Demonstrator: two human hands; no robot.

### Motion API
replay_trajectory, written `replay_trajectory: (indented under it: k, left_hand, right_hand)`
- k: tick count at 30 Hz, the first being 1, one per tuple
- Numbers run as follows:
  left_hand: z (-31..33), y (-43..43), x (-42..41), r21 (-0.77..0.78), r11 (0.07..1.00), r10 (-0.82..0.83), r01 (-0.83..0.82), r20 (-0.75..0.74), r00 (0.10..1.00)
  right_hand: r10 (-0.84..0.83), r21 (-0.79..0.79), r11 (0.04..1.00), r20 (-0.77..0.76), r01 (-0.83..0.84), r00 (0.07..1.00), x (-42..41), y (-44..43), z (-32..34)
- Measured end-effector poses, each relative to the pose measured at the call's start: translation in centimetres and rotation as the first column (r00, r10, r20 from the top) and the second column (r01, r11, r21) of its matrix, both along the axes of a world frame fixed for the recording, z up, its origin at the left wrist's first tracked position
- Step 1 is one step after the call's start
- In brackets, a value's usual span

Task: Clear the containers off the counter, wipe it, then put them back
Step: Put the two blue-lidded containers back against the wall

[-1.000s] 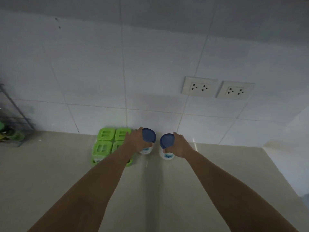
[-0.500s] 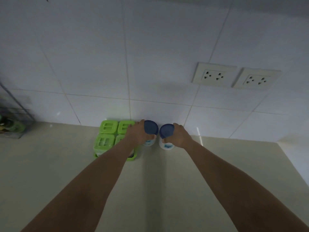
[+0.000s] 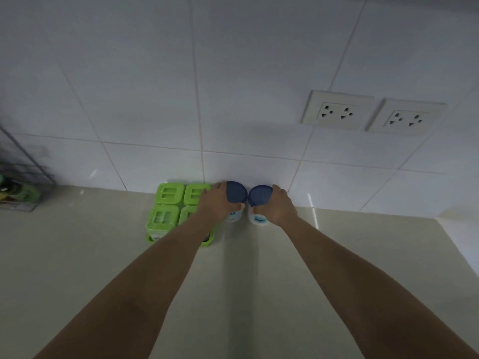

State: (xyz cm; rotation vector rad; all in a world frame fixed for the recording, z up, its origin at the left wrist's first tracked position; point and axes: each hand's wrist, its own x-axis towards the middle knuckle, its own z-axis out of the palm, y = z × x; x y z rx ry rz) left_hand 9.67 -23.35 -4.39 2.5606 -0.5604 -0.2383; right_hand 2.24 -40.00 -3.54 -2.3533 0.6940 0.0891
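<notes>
The left hand (image 3: 217,203) grips the MSG jar (image 3: 237,194) and the right hand (image 3: 280,206) grips the sugar jar (image 3: 260,196), each from its outer side. Both jars are at the back of the desk (image 3: 77,255), just beside the green containers (image 3: 168,203), probably to keep the front free

I found the counter (image 3: 246,294) open on the near side and rightward, while the wall (image 3: 233,99) closed off behind the left jar (image 3: 236,192) and right jar (image 3: 260,195), and green containers (image 3: 169,194) crowded the left.
</notes>
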Motion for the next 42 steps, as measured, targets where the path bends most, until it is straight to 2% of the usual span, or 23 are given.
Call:
replay_trajectory:
  k: [17,22,27,33,36,42]
  left_hand:
    - [0.2,0.0,-0.5,0.049,0.999,0.001,-0.002,0.029,1.0]
    - [0.9,0.1,-0.9,0.138,0.989,-0.048,0.048,0.002,0.999]
    - [1.9,0.5,-2.1,0.135,0.99,-0.04,0.044,-0.03,0.999]
    - [2.0,0.8,-6.0,0.144,0.989,-0.051,0.034,0.119,0.992]
    - [1.4,0.4,-9.3,0.161,0.983,-0.118,0.093,0.152,0.981]
    - [-1.5,-1.6,-17.8,0.202,0.938,-0.295,0.282,0.042,0.954]
  right_hand:
    - [-0.005,-0.033,0.999,-0.011,0.005,1.0,0.0,0.5,0.6]
    - [0.005,0.016,1.0,-0.004,-0.005,1.0,-0.2,0.5,0.9]
    - [0.016,0.062,0.998,0.033,-0.018,0.999,-1.7,0.5,2.0]
    - [0.021,-0.038,0.999,0.047,-0.019,0.999,-5.9,-0.3,3.2]
    - [-0.031,-0.069,0.997,0.003,0.031,1.0,-8.8,-0.9,3.4]
    - [-0.137,-0.163,0.978,-0.032,0.13,0.99,-16.8,-1.9,4.2]
